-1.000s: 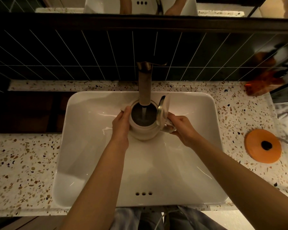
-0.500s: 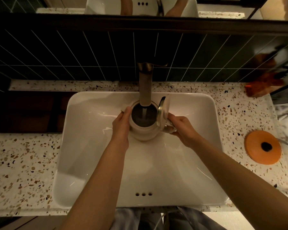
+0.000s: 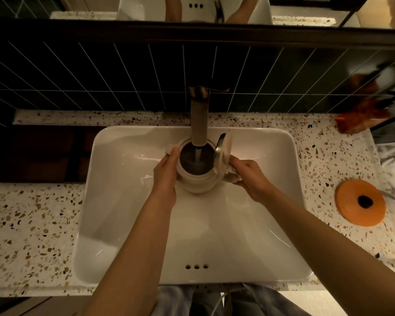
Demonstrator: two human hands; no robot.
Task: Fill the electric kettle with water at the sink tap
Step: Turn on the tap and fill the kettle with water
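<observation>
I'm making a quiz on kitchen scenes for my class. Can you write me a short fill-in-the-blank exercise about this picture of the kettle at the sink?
1. The kettle is held over the white ____.
2. Its lid stands ____, hinged up toward the right hand.
3. Water from the tap runs into the kettle's ____.
4. The left hand steadies the kettle's body, while the right hand grips its ____.

Missing words: sink; open; mouth; handle

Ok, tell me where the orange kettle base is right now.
In the head view the orange kettle base lies on the speckled countertop to the right of the white sink, clear of the right hand holding the kettle.
</observation>
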